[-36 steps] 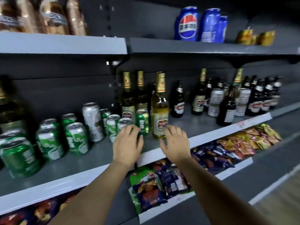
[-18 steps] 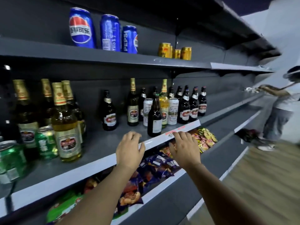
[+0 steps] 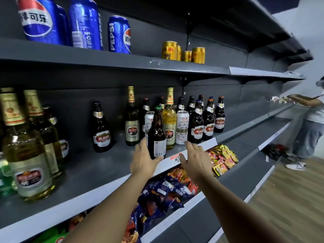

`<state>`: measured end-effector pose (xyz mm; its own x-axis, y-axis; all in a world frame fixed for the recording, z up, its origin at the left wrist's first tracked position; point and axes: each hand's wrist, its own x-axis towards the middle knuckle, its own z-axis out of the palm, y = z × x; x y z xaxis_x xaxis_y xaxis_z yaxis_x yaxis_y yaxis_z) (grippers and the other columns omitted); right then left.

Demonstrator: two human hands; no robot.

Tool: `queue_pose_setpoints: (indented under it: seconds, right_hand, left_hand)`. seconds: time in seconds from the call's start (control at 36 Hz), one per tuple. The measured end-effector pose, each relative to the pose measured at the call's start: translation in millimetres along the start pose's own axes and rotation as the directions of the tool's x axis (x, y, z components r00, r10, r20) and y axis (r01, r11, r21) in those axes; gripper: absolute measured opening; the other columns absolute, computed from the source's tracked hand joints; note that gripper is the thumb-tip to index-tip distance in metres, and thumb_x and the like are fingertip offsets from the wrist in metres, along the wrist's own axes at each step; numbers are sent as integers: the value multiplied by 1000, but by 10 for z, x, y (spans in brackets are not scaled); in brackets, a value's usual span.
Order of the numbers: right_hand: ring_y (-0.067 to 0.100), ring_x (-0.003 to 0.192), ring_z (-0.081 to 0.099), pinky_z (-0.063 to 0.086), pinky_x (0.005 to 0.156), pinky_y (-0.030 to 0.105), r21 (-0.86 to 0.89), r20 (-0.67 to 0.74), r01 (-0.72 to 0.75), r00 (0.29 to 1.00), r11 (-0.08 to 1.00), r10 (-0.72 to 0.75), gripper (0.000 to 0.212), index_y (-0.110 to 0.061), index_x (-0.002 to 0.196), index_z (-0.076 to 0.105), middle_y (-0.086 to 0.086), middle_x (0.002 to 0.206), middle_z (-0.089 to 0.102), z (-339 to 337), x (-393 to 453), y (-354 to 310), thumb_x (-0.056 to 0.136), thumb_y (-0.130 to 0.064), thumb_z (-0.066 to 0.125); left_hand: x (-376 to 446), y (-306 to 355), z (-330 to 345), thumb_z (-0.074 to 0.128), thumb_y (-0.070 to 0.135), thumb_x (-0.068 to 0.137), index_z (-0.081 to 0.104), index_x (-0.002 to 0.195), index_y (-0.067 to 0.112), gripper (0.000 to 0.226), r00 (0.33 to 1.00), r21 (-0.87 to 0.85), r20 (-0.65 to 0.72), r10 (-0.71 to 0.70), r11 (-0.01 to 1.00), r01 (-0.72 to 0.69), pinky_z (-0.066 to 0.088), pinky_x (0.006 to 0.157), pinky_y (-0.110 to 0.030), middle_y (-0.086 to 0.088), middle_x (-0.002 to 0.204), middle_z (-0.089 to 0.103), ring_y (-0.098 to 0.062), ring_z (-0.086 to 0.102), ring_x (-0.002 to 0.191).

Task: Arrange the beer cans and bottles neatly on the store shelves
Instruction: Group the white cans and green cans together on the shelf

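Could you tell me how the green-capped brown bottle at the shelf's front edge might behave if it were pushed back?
The brown bottle is tall and narrow, so a high push would probably tip it. It looks like glass, likely fragile and smooth. Cans and bottles stand close behind, so it may knock them.

Both hands reach to the shelf's [image 3: 98, 171] front edge. The left hand [image 3: 142, 161] touches a dark bottle [image 3: 157, 135]. The right hand [image 3: 196, 159] hovers beside it, fingers straight.

I read "PEPSI" running up the side of a blue can [image 3: 119, 35] on the top shelf, and the Chinese "百事可乐" on the big blue can [image 3: 37, 20] at the left. The beer labels and the price tag are too blurred for me to read
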<state>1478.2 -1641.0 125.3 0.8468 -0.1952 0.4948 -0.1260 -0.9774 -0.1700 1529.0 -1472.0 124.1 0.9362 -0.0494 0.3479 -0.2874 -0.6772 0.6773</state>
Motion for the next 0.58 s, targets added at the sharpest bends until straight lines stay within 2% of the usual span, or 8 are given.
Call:
queue_pose_setpoints:
  seconds: [0.14, 0.31, 0.44, 0.58]
  right_hand:
    - [21, 118, 48, 44, 94, 33, 66, -27, -35, 999, 997, 37, 51, -15, 144, 32, 4, 133, 52, 145, 539, 2, 100, -41, 38]
    - [24, 117, 51, 48, 87, 37, 225, -78, -138, 984, 964, 159, 56, -14, 141, 34, 7, 130, 54, 352, 1106, -91, 97, -47, 45]
    - [24, 120, 50, 47, 83, 36, 344, -155, -108, 973, 933, 169, 61, -14, 141, 33, 8, 135, 48, 545, 1428, -203, 94, -48, 51]
    - [27, 128, 42, 47, 91, 42, 416, -241, -37, 959, 909, 149, 78, -11, 147, 24, 10, 142, 40, 628, 1688, -333, 89, -48, 59]
  left_hand:
    - [418, 25, 187, 77, 43, 75, 5, 151, 28, 106, 1000, -62, -21, -12, 998, 11, 44, 96, -41, -1, 154, 26, -23, 33, 137]
    - [751, 13, 419, 79, 52, 68, 6, 149, 33, 110, 998, -113, 23, -63, 991, 65, 45, 91, -42, 1, 146, 37, -25, 46, 127]
    - [854, -3, 462, 73, 56, 70, 17, 146, 34, 97, 997, -99, -28, -68, 993, 65, 46, 88, -35, 6, 141, 46, -21, 51, 123]
    - [930, -107, 389, 75, 48, 67, 27, 135, 40, 83, 989, -127, -107, -101, 988, 87, 48, 84, -33, 8, 129, 54, -22, 56, 114]
